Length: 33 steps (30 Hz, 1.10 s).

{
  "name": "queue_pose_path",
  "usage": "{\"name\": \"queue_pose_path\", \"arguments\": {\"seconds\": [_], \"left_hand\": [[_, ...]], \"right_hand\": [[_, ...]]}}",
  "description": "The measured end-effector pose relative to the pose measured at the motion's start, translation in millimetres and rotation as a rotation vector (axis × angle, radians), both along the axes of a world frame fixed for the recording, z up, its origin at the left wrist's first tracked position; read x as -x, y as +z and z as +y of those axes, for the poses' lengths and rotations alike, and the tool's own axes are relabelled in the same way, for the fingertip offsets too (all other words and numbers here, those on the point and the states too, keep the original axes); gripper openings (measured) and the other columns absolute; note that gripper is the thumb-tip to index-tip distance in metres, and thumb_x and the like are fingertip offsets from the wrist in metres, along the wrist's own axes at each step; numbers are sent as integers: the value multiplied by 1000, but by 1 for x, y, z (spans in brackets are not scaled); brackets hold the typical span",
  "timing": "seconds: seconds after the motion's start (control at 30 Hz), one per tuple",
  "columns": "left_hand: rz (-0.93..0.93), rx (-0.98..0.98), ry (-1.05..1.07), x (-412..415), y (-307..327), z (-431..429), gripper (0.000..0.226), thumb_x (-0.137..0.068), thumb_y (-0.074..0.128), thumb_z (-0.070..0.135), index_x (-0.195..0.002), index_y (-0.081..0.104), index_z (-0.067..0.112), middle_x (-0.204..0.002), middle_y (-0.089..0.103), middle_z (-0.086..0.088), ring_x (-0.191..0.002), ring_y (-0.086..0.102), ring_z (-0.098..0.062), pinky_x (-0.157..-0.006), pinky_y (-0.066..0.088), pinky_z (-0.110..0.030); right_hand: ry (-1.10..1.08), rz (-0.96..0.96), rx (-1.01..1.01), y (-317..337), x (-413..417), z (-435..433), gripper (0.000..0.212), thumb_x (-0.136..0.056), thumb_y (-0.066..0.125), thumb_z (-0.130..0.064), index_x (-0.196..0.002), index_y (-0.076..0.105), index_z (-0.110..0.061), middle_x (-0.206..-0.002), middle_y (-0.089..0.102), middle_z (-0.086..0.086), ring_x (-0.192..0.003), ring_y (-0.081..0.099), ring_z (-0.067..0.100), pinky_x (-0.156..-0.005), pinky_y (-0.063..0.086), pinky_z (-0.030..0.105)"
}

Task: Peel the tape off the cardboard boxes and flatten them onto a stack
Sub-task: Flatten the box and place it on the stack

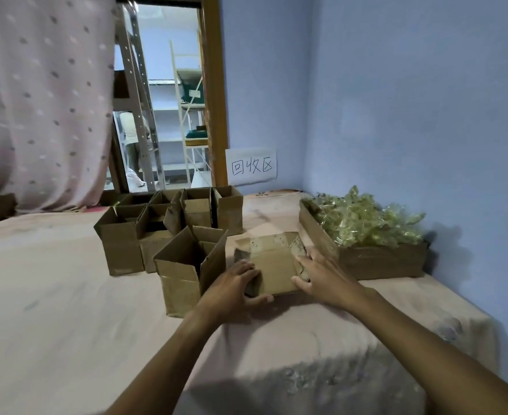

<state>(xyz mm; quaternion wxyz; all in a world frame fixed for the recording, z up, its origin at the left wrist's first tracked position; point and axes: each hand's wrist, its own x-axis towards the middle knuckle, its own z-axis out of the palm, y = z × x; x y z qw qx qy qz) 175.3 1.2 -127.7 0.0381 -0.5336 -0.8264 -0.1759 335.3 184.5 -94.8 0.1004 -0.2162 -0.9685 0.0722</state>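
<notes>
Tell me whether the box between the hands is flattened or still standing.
Flattened: the box lies flat on the cloth, flaps spread at its far end, unlike the upright boxes left of it.

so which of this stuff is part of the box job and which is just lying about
job: flattened box, left hand and right hand on it; open boxes waiting; crumpled tape in its cardboard tray
lying about: paper sign on wall; dotted curtain; shelving through the doorway
</notes>
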Motion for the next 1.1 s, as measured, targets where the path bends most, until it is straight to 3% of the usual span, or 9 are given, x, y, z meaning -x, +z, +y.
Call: {"name": "queue_pose_path", "arguments": {"seconds": [0.1, 0.27, 0.43, 0.5, 0.6, 0.93, 1.1], "left_hand": [[-106, -47, 24, 5, 2, 20, 89, -88, 63, 70, -157, 40, 20, -166, 29, 0, -154, 20, -16, -124, 15, -31], [-134, -158, 31, 12, 8, 50, 83, -87, 70, 62, -153, 46, 17, -160, 40, -2, -148, 32, -17, -119, 22, -25], [-171, -193, 85, 32, 8, 86, 86, -83, 79, 56, -151, 48, 14, -158, 45, -2, -146, 36, -17, -117, 24, -23], [-185, -208, 100, 41, 2, 101, 84, -82, 80, 54, -150, 50, 15, -158, 44, 1, -147, 34, -16, -112, 20, -17], [-218, -250, 146, 55, -9, 125, 84, -81, 80, 51, -152, 47, 18, -161, 39, 4, -150, 29, -16, -119, 21, -23], [-310, -264, 225, 99, -42, 175, 79, -81, 84, 47, -147, 55, 16, -158, 42, 1, -146, 36, -14, -115, 23, -15], [-365, -300, 285, 114, -51, 188, 74, -81, 85, 44, -142, 60, 13, -155, 46, 0, -145, 38, -16, -119, 26, -21]], "right_hand": [[-44, -5, -36, 11, 13, 11, 51, -100, 52, -45, -142, 48, -16, -165, 18, 16, -147, 31, 37, -120, 30, 48], [-123, 59, -17, 16, 34, 29, 59, -100, 52, -38, -152, 36, -16, -146, 37, 19, -130, 48, 41, -109, 41, 44], [-232, 128, 108, -6, 61, 43, 70, -95, 46, -19, -161, 22, -19, -146, 36, 19, -127, 49, 43, -107, 42, 49], [-261, 127, 146, -14, 74, 50, 68, -93, 44, -13, -158, 25, -16, -143, 35, 18, -123, 53, 43, -100, 44, 47], [-279, 115, 141, -22, 95, 68, 56, -93, 44, -7, -148, 34, -12, -137, 36, 16, -117, 57, 42, -90, 43, 43], [-362, 148, 221, -59, 145, 104, 40, -98, 41, -21, -138, 40, -15, -134, 36, 11, -117, 56, 36, -80, 39, 40], [-352, 241, 201, -75, 160, 120, 48, -97, 45, -27, -144, 40, -16, -147, 37, 9, -131, 46, 31, -98, 44, 41]]}}
